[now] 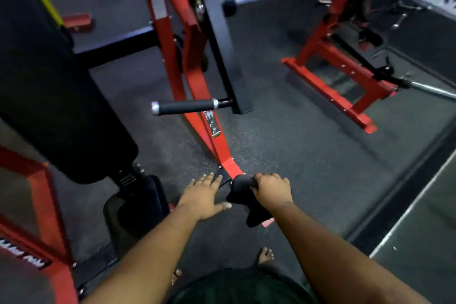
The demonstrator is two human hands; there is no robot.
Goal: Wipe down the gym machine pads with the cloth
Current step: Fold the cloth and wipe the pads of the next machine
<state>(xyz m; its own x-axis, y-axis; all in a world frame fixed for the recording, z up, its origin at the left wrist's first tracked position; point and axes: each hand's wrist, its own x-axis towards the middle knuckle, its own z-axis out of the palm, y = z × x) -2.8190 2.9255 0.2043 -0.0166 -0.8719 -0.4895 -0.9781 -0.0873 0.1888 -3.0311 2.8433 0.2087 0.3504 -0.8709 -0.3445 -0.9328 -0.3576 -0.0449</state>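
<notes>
hands: right (pixel 271 190) grips cloth (pixel 243 195) | left (pixel 203 195) flat | labels unreadable

The back pad (pixel 49 86) stands left of the handle (pixel 185 107), seat (pixel 143 202) below it.

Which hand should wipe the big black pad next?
Probably the right hand: it already grips the cloth. The left hand is open and empty, though nearer the back pad.
</notes>
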